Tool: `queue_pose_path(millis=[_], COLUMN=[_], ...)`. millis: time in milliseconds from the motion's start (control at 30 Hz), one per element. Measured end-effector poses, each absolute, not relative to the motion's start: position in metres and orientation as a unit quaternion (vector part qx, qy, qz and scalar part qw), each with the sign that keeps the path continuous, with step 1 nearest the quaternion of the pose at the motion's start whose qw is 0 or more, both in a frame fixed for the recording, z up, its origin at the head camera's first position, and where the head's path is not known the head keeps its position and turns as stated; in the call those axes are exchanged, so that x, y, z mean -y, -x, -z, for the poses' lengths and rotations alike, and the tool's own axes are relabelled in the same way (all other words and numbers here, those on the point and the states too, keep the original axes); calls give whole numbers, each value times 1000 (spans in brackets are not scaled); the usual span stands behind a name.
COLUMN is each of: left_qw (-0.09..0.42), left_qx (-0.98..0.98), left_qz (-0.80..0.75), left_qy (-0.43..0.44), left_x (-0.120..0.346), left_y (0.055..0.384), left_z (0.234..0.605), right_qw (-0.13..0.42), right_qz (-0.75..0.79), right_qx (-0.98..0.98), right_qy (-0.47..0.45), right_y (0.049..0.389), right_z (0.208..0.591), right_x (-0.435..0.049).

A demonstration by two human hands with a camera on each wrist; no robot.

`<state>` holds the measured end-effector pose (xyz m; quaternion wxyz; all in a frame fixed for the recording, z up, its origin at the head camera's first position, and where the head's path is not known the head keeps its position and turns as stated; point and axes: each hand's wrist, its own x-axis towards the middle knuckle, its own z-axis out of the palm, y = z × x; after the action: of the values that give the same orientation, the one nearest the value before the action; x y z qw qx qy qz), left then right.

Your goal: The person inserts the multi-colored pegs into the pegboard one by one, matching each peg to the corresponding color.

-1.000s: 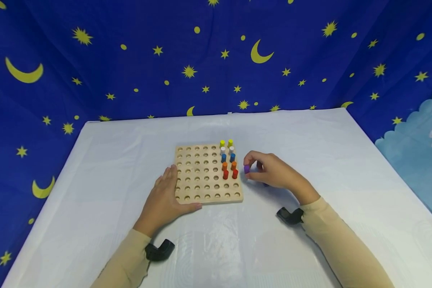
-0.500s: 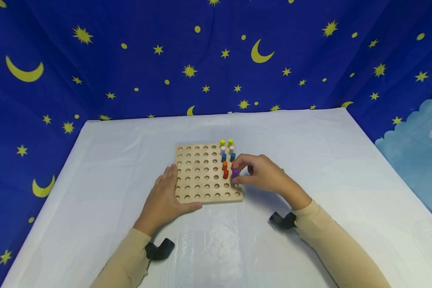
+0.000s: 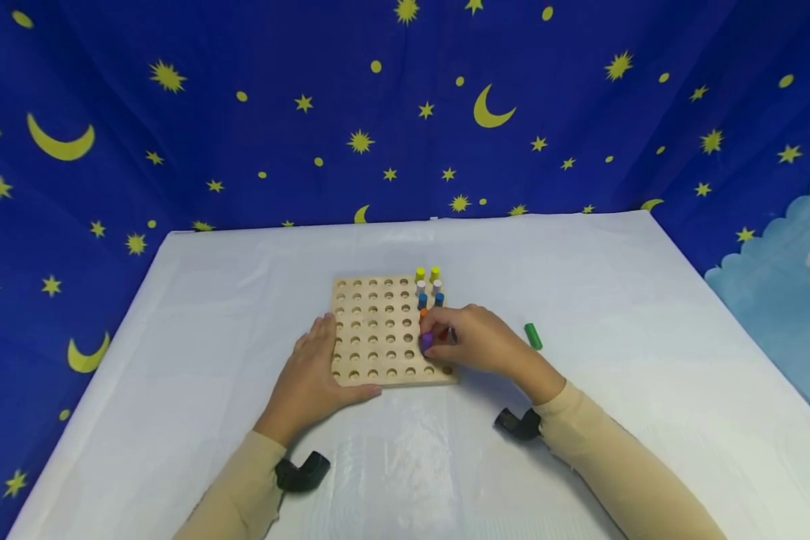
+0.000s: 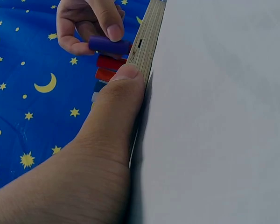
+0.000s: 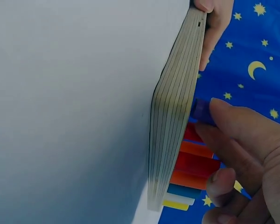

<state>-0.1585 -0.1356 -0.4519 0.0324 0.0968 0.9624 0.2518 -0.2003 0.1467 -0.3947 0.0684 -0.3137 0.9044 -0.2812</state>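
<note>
My right hand [image 3: 469, 337] pinches a purple peg [image 3: 427, 341] between thumb and fingertips, over the right part of a wooden pegboard [image 3: 373, 352]. In the left wrist view the purple peg [image 4: 107, 45] stands out from the board's top face, just nearer than a red peg [image 4: 111, 62]. Yellow pegs [image 3: 421, 273], white pegs [image 3: 436, 286] and blue pegs [image 3: 439, 299] fill the far end of the two right columns. An orange peg [image 3: 424, 313] is partly hidden by my fingers. My left hand [image 3: 310, 375] rests against the board's left edge, thumb [image 4: 123, 86] along the front edge.
A green peg [image 3: 533, 336] lies on the white-covered table [image 3: 580, 285], right of the board and just beyond my right wrist. Black wrist mounts [image 3: 302, 472] hang under both forearms. A blue star-patterned cloth [image 3: 277, 135] rises behind the table.
My right hand has carried the purple peg leftward from beside the board, over the right column, to the second column. The green peg has come into view. My left hand stays on the board.
</note>
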Motion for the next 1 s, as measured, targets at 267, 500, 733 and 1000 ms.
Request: queue_pose_path(millis=[267, 500, 733, 1000], left_qw=[31, 25, 26, 22], left_qx=[-962, -963, -963, -964], left_qz=[-252, -250, -251, -247], left_qy=[-97, -97, -97, -99], left_x=[134, 134, 133, 134], left_y=[157, 157, 157, 157], left_z=[451, 453, 452, 453], right_qw=[67, 66, 43, 79], right_qz=[257, 255, 251, 143], right_qx=[-903, -902, -920, -958], right_qy=[337, 341, 299, 236], right_y=[199, 197, 194, 198], right_z=[397, 395, 383, 379], right_x=[-145, -150, -177, -215])
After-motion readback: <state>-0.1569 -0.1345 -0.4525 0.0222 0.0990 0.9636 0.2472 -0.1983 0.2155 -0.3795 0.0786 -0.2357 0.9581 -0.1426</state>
